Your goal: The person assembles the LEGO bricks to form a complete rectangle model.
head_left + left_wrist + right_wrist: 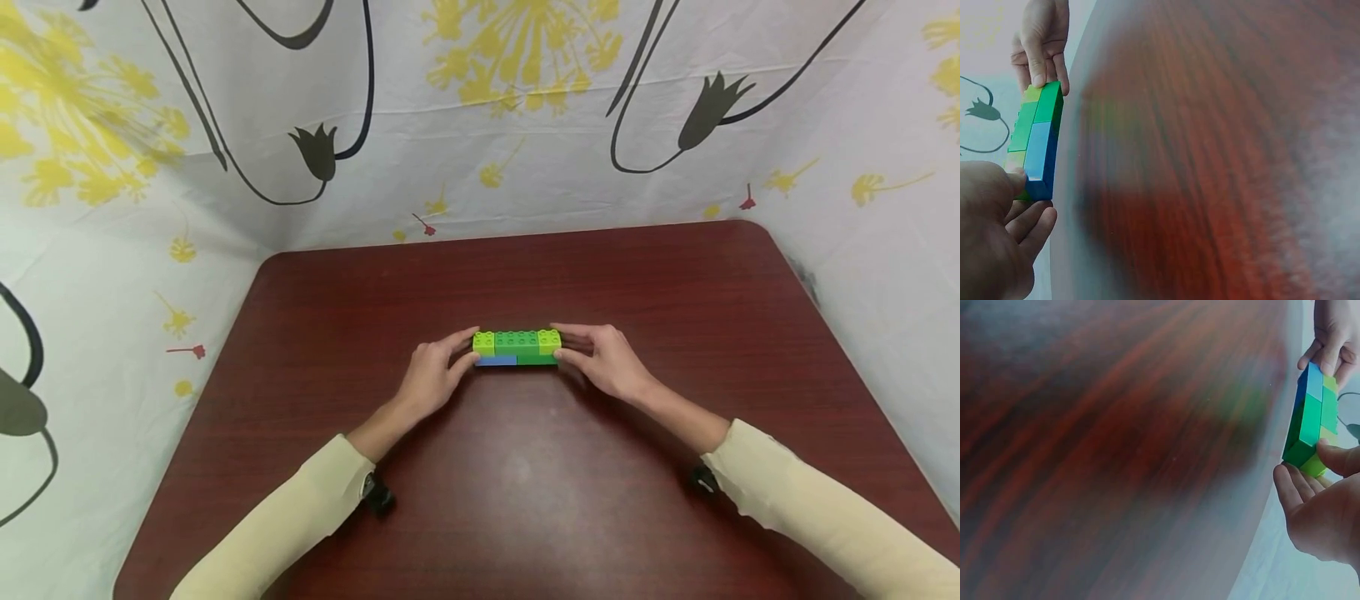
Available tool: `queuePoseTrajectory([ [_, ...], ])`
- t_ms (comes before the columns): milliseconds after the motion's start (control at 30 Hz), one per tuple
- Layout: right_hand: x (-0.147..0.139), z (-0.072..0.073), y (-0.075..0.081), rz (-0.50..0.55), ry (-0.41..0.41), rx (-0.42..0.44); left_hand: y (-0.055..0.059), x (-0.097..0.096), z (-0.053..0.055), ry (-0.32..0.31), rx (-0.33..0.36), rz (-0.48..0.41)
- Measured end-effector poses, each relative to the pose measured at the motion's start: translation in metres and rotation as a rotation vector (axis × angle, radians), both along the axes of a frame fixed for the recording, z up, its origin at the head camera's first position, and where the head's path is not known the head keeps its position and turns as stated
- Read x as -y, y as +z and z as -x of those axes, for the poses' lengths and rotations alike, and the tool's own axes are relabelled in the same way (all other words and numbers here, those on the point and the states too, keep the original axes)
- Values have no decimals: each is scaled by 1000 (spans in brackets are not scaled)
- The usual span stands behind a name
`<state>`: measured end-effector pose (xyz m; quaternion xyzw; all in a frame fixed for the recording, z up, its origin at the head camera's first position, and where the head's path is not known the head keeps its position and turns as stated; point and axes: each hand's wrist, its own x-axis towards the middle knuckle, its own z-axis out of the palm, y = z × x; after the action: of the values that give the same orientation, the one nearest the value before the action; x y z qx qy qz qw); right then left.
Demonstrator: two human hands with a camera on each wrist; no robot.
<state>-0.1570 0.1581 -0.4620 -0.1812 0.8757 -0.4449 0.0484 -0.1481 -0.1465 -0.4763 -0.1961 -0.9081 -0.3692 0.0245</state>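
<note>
A short bar of joined toy building bricks [517,341] lies crosswise between the two hands in the head view. Its upper layer has a green brick in the middle and a lime brick at each end. Below are a blue brick [1037,150] on the left and a green brick [1311,422] on the right. My left hand [429,379] pinches the left end between thumb and fingers. At the opposite end, my right hand [611,365] does the same, its thumb on the near side. Studs face up.
The dark red-brown wooden table [517,500] has rounded far corners. Behind it and along both sides hangs a white cloth [480,200] printed with yellow and grey flowers. A blurred reflection of the bricks shows on the glossy tabletop in both wrist views.
</note>
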Motion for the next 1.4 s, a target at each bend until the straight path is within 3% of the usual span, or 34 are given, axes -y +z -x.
queuePoseTrajectory([
  [267, 3, 12, -2, 3, -26, 6, 0, -1, 12, 36, 41, -56],
  [733, 4, 27, -2, -26, -53, 29, -3, -3, 25, 76, 102, -69],
  [1400, 3, 45, -1, -100, -69, 48, 0, -6, 44, 118, 153, -29],
])
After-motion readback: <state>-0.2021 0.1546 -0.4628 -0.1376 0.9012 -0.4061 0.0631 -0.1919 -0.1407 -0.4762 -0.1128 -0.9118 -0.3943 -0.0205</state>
